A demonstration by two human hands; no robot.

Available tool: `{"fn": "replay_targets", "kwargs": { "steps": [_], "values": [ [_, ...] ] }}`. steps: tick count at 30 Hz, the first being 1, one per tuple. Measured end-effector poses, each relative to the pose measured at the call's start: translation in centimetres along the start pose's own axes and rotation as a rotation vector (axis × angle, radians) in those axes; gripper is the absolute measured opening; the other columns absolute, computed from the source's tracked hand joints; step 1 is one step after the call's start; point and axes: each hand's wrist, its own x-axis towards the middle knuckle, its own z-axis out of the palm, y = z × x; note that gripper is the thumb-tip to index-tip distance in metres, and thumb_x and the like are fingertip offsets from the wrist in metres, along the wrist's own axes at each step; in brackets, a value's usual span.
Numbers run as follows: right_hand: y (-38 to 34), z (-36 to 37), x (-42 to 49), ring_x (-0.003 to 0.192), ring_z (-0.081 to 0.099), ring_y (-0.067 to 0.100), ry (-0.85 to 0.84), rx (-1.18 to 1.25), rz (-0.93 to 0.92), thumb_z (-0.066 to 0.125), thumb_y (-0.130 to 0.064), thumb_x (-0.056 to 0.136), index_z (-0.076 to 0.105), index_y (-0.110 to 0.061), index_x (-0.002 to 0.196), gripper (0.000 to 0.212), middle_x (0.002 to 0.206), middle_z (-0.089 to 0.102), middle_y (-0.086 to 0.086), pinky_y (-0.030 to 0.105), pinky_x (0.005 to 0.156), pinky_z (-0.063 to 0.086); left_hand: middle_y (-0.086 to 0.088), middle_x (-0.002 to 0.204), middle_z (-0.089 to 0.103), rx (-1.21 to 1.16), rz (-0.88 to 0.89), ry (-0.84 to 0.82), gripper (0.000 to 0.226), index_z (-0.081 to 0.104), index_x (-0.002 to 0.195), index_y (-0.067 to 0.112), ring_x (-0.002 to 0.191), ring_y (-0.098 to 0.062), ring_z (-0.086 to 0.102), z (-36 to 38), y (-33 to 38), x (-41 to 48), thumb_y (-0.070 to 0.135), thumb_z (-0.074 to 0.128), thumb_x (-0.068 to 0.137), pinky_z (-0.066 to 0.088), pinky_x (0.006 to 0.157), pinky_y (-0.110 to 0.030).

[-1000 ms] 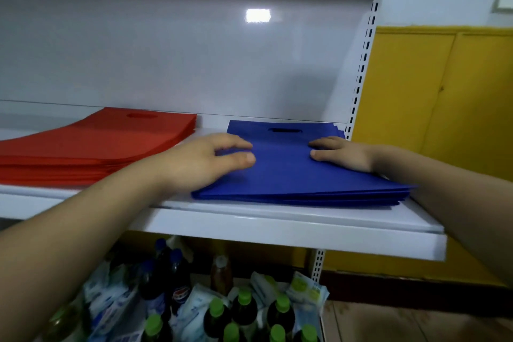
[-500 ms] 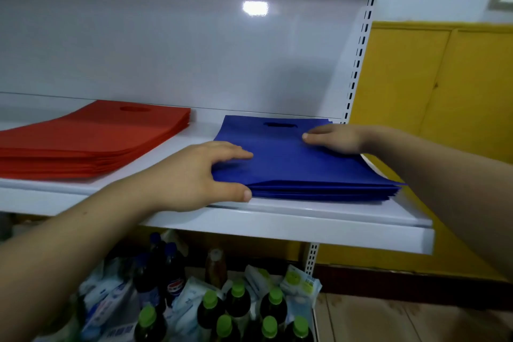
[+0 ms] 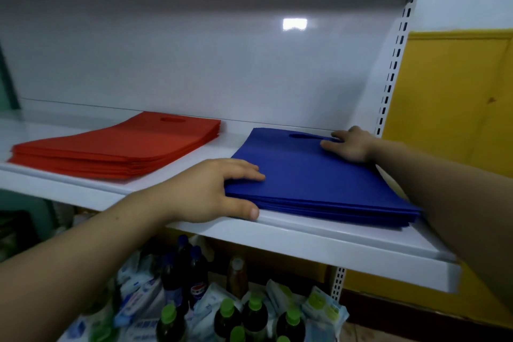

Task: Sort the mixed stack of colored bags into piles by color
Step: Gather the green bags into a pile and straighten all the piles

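Note:
A stack of blue bags [image 3: 319, 180] lies on the right part of the white shelf [image 3: 333, 239]. A stack of red bags [image 3: 125, 147] lies to its left, with a gap of bare shelf between them. My left hand [image 3: 211, 191] grips the blue stack's near left corner, fingers on top and thumb against the front edge. My right hand [image 3: 349, 144] rests flat on the blue stack's far right corner, beside the handle cutout, with its fingers straight.
The shelf's white back panel rises behind both stacks, and a slotted upright [image 3: 388, 86] bounds the right side. A yellow cabinet [image 3: 455, 108] stands beyond it. Below the shelf sit several green-capped bottles [image 3: 255, 316] and packets.
My left hand slid from the top of the blue stack to its near left corner. My right hand moved to the far right corner. The stack's edges now look more even.

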Motion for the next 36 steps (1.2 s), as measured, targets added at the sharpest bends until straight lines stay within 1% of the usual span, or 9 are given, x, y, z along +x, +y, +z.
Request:
{"fn": "replay_targets", "kwargs": {
  "steps": [7,13,17,20,23,26,28,32,36],
  "values": [
    [0.1,-0.4,1.8,0.137,0.034,0.033,-0.107,0.103,0.004,0.049,-0.076,0.077,0.027,-0.020,0.150,0.094,0.152,0.029,0.010,0.041,0.112,0.028,0.024,0.139,0.039,0.102,-0.015,-0.057,0.056,0.052,0.128,0.040,0.120,0.018,0.028,-0.2,-0.1,0.2,0.044,0.072,0.076,0.014,0.090,0.009],
    [-0.1,0.4,2.7,0.135,0.039,0.028,-0.125,0.181,0.012,0.046,-0.082,0.074,0.032,-0.017,0.148,0.100,0.151,0.036,0.007,0.040,0.113,0.028,0.029,0.128,0.043,0.128,-0.017,-0.062,0.055,0.055,0.127,0.036,0.117,0.020,0.034,-0.9,-0.6,0.3,0.046,0.071,0.075,0.019,0.092,0.007],
    [-1.4,0.5,2.7,0.134,0.040,0.027,-0.125,0.155,0.000,0.044,-0.082,0.075,0.034,-0.016,0.147,0.099,0.149,0.039,0.007,0.039,0.110,0.030,0.042,0.118,0.040,0.104,-0.012,-0.077,0.059,0.054,0.115,0.051,0.112,0.029,0.034,-1.9,-1.4,-0.2,0.065,0.075,0.061,0.021,0.090,0.008],
    [-2.5,0.3,2.9,0.132,0.042,0.027,-0.150,0.158,-0.033,0.043,-0.086,0.070,0.037,-0.017,0.145,0.102,0.147,0.041,0.005,0.039,0.110,0.030,0.042,0.119,0.043,0.086,-0.049,-0.058,0.056,0.052,0.103,0.059,0.116,0.026,0.034,-2.6,-2.3,-0.8,0.072,0.064,0.050,0.022,0.089,0.008],
    [-2.7,0.5,3.3,0.130,0.043,0.027,-0.111,0.148,-0.046,0.042,-0.081,0.077,0.041,-0.015,0.143,0.094,0.146,0.043,0.007,0.037,0.107,0.033,0.042,0.124,0.039,0.080,-0.042,-0.053,0.058,0.051,0.106,0.060,0.120,0.026,0.030,-2.7,-3.0,-1.3,0.074,0.062,0.050,0.021,0.091,0.007],
    [-2.6,1.1,3.4,0.124,0.049,0.028,-0.060,0.132,-0.062,0.042,-0.081,0.076,0.046,-0.016,0.139,0.090,0.140,0.049,0.008,0.036,0.103,0.039,0.042,0.126,0.034,0.115,-0.015,-0.034,0.075,0.044,0.111,0.063,0.121,0.029,0.022,-2.4,-3.3,-1.4,0.093,0.051,0.043,0.016,0.095,0.005],
    [-2.6,1.2,3.4,0.130,0.044,0.026,-0.038,0.153,-0.081,0.044,-0.079,0.078,0.042,-0.016,0.143,0.090,0.145,0.045,0.006,0.035,0.107,0.034,0.042,0.126,0.033,0.115,-0.027,0.016,0.078,0.043,0.111,0.064,0.119,0.029,0.022,-2.3,-3.4,-1.5,0.097,0.045,0.040,0.016,0.101,-0.003],
    [-2.7,0.7,3.1,0.131,0.042,0.027,0.100,0.133,-0.100,0.046,-0.076,0.080,0.043,-0.015,0.142,0.087,0.146,0.044,0.006,0.034,0.107,0.032,0.046,0.115,0.037,0.139,-0.028,0.126,0.085,0.057,0.106,0.053,0.117,0.020,0.035,-2.0,-3.3,-2.0,0.100,0.042,0.036,0.026,0.100,-0.010],
    [-3.4,0.9,2.8,0.134,0.040,0.025,-0.070,0.109,-0.100,0.046,-0.080,0.075,0.037,-0.019,0.147,0.094,0.149,0.040,0.003,0.036,0.111,0.031,0.031,0.114,0.052,0.161,-0.059,0.185,0.090,0.056,0.097,0.040,0.106,0.004,0.050,-1.9,-2.9,-2.2,0.100,0.039,0.033,0.042,0.089,-0.014]
  ]
}}
